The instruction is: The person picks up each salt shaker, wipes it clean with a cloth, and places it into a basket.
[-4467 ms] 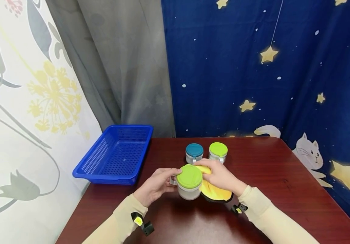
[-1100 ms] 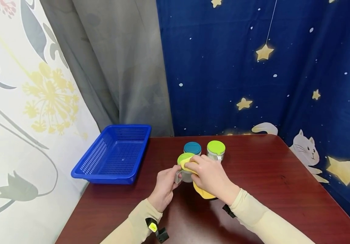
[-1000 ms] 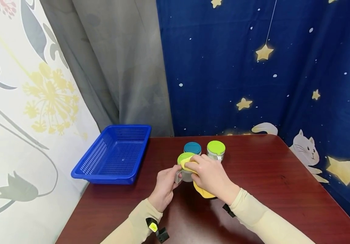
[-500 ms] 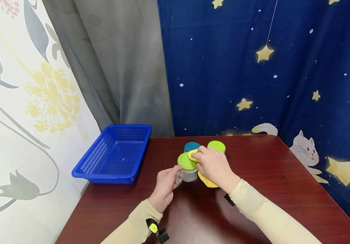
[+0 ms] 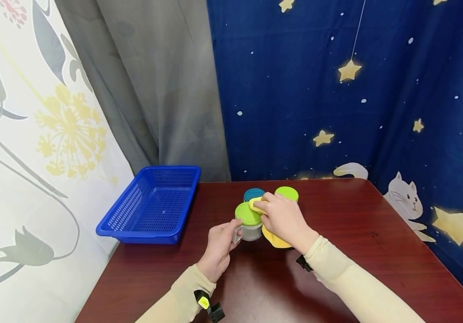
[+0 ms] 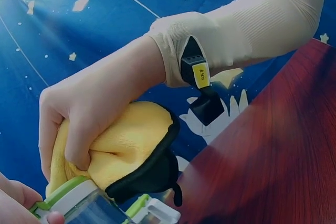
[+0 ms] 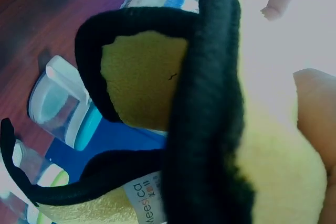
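Green-lidded jar point(image 5: 251, 233), probably stiff and slick, held by its handle point(image 5: 236, 237), likely safest, in left hand point(image 5: 216, 249) and pinched soft-looking yellow cloth point(image 5: 276, 240) against lid point(image 5: 246, 215) with right hand point(image 5: 284, 220).

Left grip point(image 5: 218, 249) holds jar point(image 5: 251, 233) by handle point(image 5: 236, 236). Right grip point(image 5: 284, 220) holds cloth point(image 5: 275, 240) against lid point(image 5: 246, 216). Basket point(image 5: 144, 237): on counter point(image 5: 377, 224), left of left grip.

Table point(image 5: 356, 233): basket point(image 5: 146, 237) left, front jar point(image 5: 251, 231) mid, curtains point(image 5: 288, 89) behind.
Rear-left jar point(image 5: 251, 194) just behind front jar; rear-right jar point(image 5: 287, 193) beside it, to the right. Left hand point(image 5: 218, 249) at front jar's left, on its handle. Right hand point(image 5: 285, 220) at front jar's right, before rear-right jar; cloth point(image 5: 275, 239) between that hand and the lid point(image 5: 246, 215), hanging by the jar's right side.
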The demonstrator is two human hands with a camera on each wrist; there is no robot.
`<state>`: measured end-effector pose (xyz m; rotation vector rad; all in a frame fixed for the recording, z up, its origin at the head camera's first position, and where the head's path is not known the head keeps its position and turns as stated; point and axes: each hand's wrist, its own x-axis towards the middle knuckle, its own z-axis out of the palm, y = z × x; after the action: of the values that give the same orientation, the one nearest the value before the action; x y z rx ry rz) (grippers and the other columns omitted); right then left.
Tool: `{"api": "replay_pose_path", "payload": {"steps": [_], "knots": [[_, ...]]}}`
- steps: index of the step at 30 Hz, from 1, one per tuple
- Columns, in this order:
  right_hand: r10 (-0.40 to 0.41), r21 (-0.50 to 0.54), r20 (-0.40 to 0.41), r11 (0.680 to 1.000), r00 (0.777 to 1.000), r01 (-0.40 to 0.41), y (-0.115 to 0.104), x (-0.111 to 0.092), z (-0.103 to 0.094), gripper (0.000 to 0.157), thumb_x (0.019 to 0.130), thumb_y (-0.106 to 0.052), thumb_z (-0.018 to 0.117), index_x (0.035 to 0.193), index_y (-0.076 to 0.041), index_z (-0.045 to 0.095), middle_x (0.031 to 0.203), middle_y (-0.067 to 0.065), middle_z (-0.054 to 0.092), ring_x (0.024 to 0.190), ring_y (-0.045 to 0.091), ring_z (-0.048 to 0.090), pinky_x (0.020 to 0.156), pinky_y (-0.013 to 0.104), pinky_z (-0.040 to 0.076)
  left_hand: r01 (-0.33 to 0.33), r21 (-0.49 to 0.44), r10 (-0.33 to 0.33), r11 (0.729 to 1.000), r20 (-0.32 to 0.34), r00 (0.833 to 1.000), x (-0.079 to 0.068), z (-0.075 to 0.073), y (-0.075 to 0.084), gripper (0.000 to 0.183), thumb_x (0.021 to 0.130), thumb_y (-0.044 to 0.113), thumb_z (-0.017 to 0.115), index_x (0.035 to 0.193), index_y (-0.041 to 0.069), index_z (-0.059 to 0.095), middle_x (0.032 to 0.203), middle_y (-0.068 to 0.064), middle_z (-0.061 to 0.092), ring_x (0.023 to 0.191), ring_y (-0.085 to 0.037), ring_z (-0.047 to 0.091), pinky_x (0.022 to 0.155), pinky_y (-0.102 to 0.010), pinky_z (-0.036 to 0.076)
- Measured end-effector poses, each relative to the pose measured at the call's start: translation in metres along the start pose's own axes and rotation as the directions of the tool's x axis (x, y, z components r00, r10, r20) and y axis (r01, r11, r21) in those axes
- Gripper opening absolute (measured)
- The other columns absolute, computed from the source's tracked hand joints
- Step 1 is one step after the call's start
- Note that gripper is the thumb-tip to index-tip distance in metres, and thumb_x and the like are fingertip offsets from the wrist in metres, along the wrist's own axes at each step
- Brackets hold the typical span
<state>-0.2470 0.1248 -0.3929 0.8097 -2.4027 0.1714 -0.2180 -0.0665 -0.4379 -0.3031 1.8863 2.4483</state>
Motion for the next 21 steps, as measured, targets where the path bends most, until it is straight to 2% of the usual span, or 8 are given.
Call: {"api": "replay_pose_path", "payload": {"steps": [5,13,17,21], "knots": [[-0.013,0.055,0.019,0.998,1.000,0.012,-0.002,0.001,-0.004,0.035,0.080,-0.013,0.077,0.113,-0.025,0.076,0.100,-0.005,0.065,0.077,0.014,0.058,0.058,0.028,0.050,-0.003,0.007,0.003,1.000,-0.005,1.000,0.001,0.001,0.000,0.024,0.085,0.021,0.076,0.075,-0.001,0.070,0.067,-0.005,0.060,0.066,-0.018,0.058,0.064,-0.029,0.052],[-0.108,0.166,0.120,0.982,0.987,0.088,-0.015,0.007,-0.016,0.035,0.079,-0.016,0.077,0.113,-0.027,0.077,0.094,-0.010,0.062,0.076,0.008,0.054,0.054,0.023,0.044,-0.028,0.030,0.028,0.999,0.002,1.000,0.001,0.004,-0.002,0.022,0.083,0.013,0.073,0.064,0.003,0.067,0.063,-0.003,0.059,0.062,-0.016,0.054,0.063,-0.028,0.049],[-0.117,0.169,0.138,0.981,0.983,0.094,-0.017,0.010,-0.018,0.036,0.080,-0.017,0.077,0.114,-0.028,0.077,0.094,-0.010,0.061,0.077,0.007,0.054,0.054,0.022,0.045,-0.034,0.040,0.034,0.999,0.023,0.999,0.001,0.005,-0.002,0.023,0.084,0.012,0.071,0.063,0.003,0.066,0.062,-0.003,0.057,0.059,-0.016,0.050,0.062,-0.028,0.046],[-0.111,0.151,0.147,0.985,0.983,0.088,-0.016,0.010,-0.016,0.035,0.080,-0.018,0.077,0.114,-0.028,0.077,0.090,-0.010,0.058,0.073,0.006,0.052,0.050,0.022,0.042,-0.014,0.053,0.012,0.999,0.032,0.999,0.002,0.004,-0.002,0.025,0.086,0.013,0.070,0.064,0.003,0.066,0.062,-0.002,0.057,0.056,-0.015,0.049,0.061,-0.029,0.046]]}}
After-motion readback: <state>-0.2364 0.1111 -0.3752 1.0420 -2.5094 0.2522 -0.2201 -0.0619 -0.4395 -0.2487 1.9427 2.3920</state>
